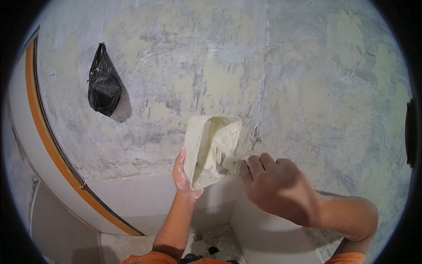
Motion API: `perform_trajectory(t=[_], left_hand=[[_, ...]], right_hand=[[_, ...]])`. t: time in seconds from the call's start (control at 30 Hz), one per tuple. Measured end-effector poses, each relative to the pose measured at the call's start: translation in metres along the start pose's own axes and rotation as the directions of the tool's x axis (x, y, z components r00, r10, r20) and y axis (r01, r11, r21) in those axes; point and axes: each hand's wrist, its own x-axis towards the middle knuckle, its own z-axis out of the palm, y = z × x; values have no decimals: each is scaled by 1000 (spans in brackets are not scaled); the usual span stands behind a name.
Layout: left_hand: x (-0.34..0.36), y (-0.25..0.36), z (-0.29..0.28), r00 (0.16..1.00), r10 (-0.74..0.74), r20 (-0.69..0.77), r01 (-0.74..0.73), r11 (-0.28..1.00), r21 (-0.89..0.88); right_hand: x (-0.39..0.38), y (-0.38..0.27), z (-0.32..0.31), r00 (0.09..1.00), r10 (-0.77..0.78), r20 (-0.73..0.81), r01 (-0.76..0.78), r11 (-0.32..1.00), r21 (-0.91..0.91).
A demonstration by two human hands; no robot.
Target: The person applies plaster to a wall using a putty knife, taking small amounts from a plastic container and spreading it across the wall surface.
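My left hand (183,176) supports a cream-coloured rectangular tub (193,145) from its left side and underneath, with the thumb up along the wall. The tub is tilted, its mouth facing right, and wet pale putty (215,152) coats the inside. My right hand (274,180) is closed around the handle of a putty knife (230,163). Putty smears the knife, and its blade reaches into the tub's mouth. Most of the handle is hidden by my fingers. White residue marks the fingers of my left hand.
A patchy, putty-coated wall (307,101) stands in front of me. On it, at upper left, hangs a knotted black plastic bag (104,83). An orange-edged door frame (44,119) runs down the left. Below are pale lower panels (268,229) and a stained floor with a dark hole (213,250).
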Motion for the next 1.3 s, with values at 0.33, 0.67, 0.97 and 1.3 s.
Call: perform_trajectory(t=[0.33,0.67,0.97,1.3], left_hand=[[11,-28,6,993,-42,107,62,978,-197],[18,-28,13,998,-62,7,62,983,-171],[28,8,5,993,-101,65,106,992,-72],[41,57,12,828,-135,544,101,991,92]], right_hand=[[2,0,35,998,56,-22,-57,995,-79],[9,8,65,978,205,-20,-198,961,192],[26,45,52,912,299,-280,-122,850,512],[78,92,16,805,507,308,-395,71,916]])
